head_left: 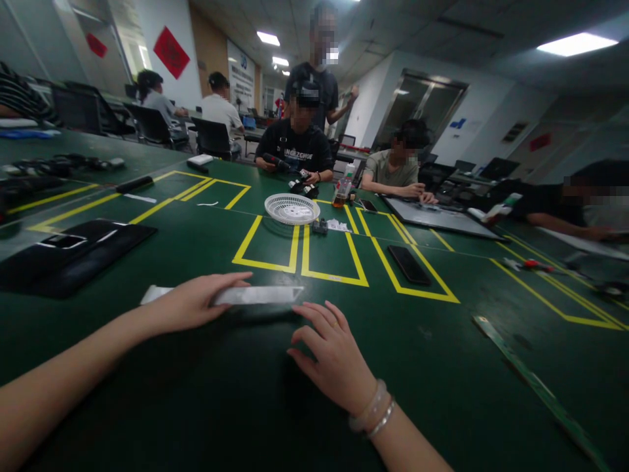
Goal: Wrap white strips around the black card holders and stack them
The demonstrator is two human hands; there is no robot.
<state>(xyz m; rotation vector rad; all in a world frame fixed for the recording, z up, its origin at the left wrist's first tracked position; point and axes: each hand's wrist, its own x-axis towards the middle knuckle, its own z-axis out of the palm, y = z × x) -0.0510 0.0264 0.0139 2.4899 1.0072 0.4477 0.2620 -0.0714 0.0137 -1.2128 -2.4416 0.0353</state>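
My left hand (199, 300) is closed around a long, flat white strip-like piece (265, 295), which looks like a folded paper or plastic sleeve. One end of the piece sticks out behind my wrist, the other points right, just above the green table (236, 400). Close to its right end is my right hand (329, 351), its fingers apart and slightly curled with nothing between them. The fingertips come very near the piece's tip; whether they touch I cannot tell. Two bracelets circle my right wrist.
Yellow tape rectangles mark the table. A white round basket (292, 208), a bottle (343, 191) and a black phone (409, 264) lie ahead. At left is a black pouch (73, 252); at right, a long green strip (535, 387). Several people sit around, one stands behind.
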